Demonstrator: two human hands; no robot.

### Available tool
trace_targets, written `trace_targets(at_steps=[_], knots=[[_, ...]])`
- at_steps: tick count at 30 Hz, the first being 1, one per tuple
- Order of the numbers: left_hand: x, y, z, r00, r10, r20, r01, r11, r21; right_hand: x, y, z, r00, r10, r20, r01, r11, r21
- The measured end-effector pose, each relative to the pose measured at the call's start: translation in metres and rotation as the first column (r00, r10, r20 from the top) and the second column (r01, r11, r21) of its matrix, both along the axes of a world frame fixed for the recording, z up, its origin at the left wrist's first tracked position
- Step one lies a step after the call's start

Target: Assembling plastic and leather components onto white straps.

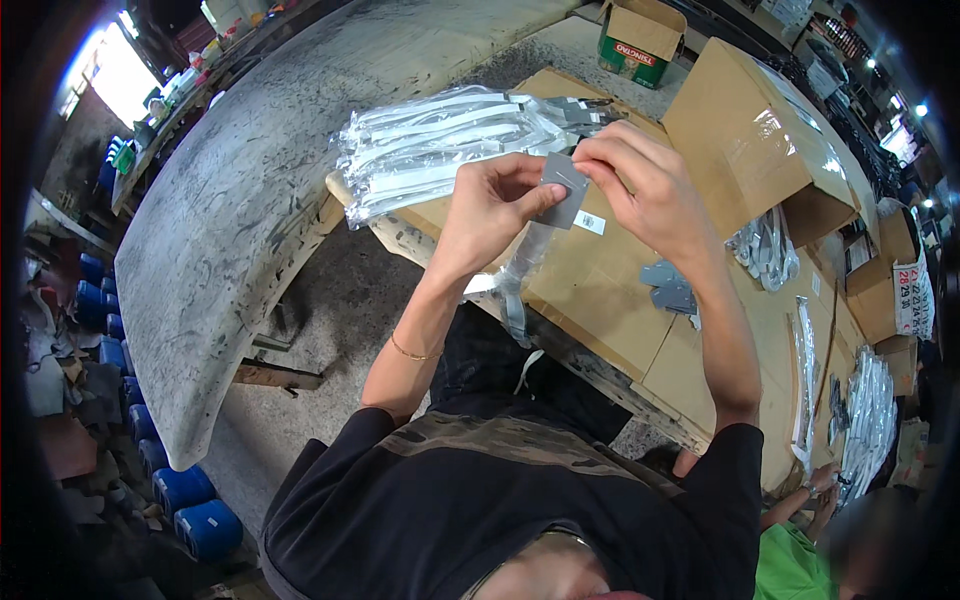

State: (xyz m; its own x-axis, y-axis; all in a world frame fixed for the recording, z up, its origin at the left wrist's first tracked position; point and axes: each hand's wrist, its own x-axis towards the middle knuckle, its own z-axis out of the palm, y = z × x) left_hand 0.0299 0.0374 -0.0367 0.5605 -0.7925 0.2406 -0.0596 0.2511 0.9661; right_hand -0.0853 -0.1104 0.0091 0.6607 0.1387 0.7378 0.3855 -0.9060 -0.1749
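Both hands met over the cardboard-covered table point(600, 300). The left hand point(490, 205) pinched the left edge of a small grey card point(563, 185) between thumb and fingers, and the right hand point(640, 180) gripped its upper right corner with closed fingertips, so the card was held up between them above the cardboard. A clear plastic sleeve point(520, 265) hung down below the card. Just behind the hands lay a stack of bagged white strips point(440, 145). More grey cards point(670, 285) lay on the cardboard to the right, near a large box point(760, 130).
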Motion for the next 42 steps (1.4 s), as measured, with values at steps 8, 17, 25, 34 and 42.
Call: trace_targets(at_steps=[8,17,25,34,42], knots=[[-0.001,-0.005,0.016,0.987,0.159,0.015,-0.157,0.984,-0.082,-0.007,0.004,0.006,0.996,-0.056,-0.065,0.069,0.976,0.208],[-0.001,-0.012,0.020,0.983,0.179,0.038,-0.173,0.977,-0.127,0.007,-0.003,0.010,0.979,0.048,-0.200,0.090,0.773,0.628],[0.003,-0.016,0.024,0.982,0.190,0.005,-0.185,0.959,-0.213,0.014,0.003,0.026,0.975,-0.078,-0.210,0.157,0.906,0.393],[0.004,-0.026,0.053,0.985,-0.157,0.067,0.168,0.966,-0.199,0.017,-0.002,0.076,0.960,-0.064,-0.271,0.163,0.919,0.360],[0.008,-0.035,0.083,0.991,-0.115,0.068,0.130,0.945,-0.300,0.010,0.004,0.117,0.975,-0.004,-0.223,0.101,0.900,0.424]])
